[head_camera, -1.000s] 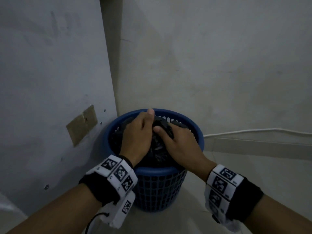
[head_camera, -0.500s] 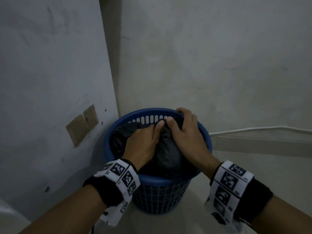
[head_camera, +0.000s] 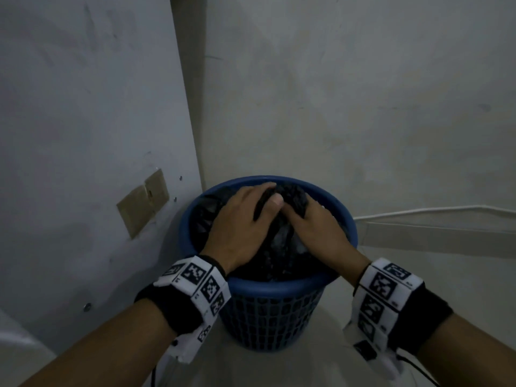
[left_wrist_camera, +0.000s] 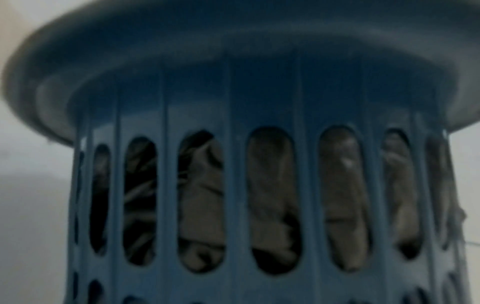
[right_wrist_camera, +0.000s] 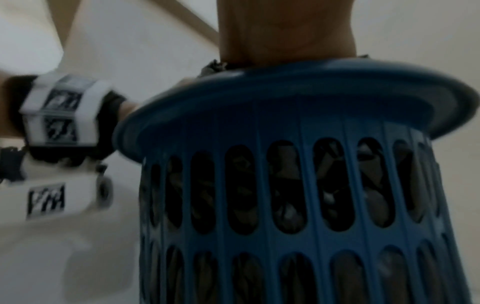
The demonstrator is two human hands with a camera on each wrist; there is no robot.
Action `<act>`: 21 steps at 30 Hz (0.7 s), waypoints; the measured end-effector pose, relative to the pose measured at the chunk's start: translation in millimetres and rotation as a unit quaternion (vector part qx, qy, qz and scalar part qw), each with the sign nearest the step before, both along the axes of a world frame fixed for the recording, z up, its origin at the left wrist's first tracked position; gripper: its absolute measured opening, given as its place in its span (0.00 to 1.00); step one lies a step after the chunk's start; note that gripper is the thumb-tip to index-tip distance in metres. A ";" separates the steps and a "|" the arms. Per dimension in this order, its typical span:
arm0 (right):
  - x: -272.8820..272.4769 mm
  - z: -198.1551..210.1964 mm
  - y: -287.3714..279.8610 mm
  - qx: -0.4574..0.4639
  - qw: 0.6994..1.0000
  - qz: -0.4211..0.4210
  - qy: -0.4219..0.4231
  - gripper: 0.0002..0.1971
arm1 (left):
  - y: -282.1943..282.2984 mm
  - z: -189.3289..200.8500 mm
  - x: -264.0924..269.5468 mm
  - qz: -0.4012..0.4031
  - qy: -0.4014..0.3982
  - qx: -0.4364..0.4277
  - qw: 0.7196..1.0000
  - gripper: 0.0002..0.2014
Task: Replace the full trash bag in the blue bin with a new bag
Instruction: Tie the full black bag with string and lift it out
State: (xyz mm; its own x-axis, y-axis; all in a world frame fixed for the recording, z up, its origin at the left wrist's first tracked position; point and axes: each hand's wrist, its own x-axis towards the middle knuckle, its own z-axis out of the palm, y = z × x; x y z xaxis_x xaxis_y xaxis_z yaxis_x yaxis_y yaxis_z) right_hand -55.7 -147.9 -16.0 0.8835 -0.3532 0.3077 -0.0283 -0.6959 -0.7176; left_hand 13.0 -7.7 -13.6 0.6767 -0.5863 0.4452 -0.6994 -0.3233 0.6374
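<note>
A blue slotted bin [head_camera: 276,289] stands on the floor in the wall corner, filled by a black trash bag [head_camera: 280,247]. Both hands are inside its mouth. My left hand [head_camera: 245,224] grips a bunch of the bag's top, its thumb pressed over the plastic. My right hand [head_camera: 315,227] grips the gathered plastic beside it, fingers curled under and hidden. The two wrist views show only the bin wall [left_wrist_camera: 262,102] [right_wrist_camera: 298,127] from outside, with crumpled contents [left_wrist_camera: 272,205] behind the slots.
Walls close in behind and to the left of the bin. A brown patch [head_camera: 142,202] sits on the left wall. A white cable [head_camera: 435,210] runs along the right wall above a low ledge. Pale floor lies in front.
Both hands have shifted from pressing on the bag's top to gathering its plastic near the far rim. The view has tilted slightly.
</note>
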 end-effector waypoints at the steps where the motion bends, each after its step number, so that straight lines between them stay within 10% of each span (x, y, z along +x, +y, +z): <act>1: 0.6 0.3 -2.5 0.054 0.999 -0.005 0.001 0.22 | -0.1 -1.9 1.1 -0.015 0.010 0.040 0.999 0.30; 4: -0.8 -2.3 -6.9 0.145 0.989 -0.033 0.000 0.25 | -1.3 -10.0 5.9 -0.005 0.005 0.102 0.995 0.24; 9: -16.6 2.0 5.5 -0.048 0.990 0.037 -0.125 0.25 | -0.8 -13.2 18.5 0.006 -0.009 0.149 0.989 0.21; 13: -23.8 -3.2 8.7 -0.211 0.970 0.121 0.018 0.38 | 4.7 -10.1 23.3 -0.029 -0.021 0.145 0.989 0.18; 17: -15.5 -6.5 7.6 -0.257 0.960 0.087 0.063 0.49 | 5.1 -7.2 18.5 -0.064 0.196 -0.006 0.978 0.25; 21: -10.7 -8.7 8.2 -0.357 0.929 0.047 0.087 0.40 | 6.9 -2.7 12.1 0.013 0.097 -0.010 0.995 0.23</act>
